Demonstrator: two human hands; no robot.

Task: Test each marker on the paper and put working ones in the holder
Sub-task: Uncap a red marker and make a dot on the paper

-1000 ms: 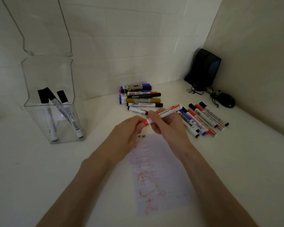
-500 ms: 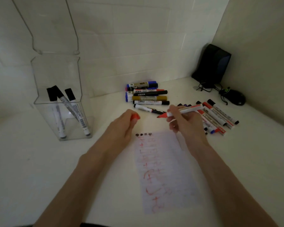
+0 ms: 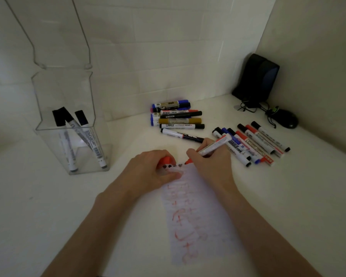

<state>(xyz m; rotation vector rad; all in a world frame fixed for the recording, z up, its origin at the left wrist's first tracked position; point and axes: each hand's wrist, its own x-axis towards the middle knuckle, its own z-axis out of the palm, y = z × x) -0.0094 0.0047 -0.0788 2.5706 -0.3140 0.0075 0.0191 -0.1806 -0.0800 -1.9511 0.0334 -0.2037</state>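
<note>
My right hand [image 3: 212, 160] grips an uncapped red marker [image 3: 213, 147] like a pen, its red tip touching the top edge of the paper [image 3: 196, 220]. My left hand [image 3: 154, 170] holds the red cap [image 3: 165, 161] in its curled fingers and rests on the paper's top left corner. The paper carries red scribbles and a few black marks near its top. A clear holder [image 3: 72, 136] stands at the left with three markers inside.
A stack of markers [image 3: 176, 115] lies by the back wall, and a row of markers [image 3: 254, 142] lies to the right of my right hand. One black marker [image 3: 180, 134] lies between them. A black speaker [image 3: 256, 80] and a mouse [image 3: 286, 120] sit in the corner.
My hands pulled the cap off the red marker. My right hand turned the marker tip down onto the paper's top edge, and my left hand settled on the paper with the cap.
</note>
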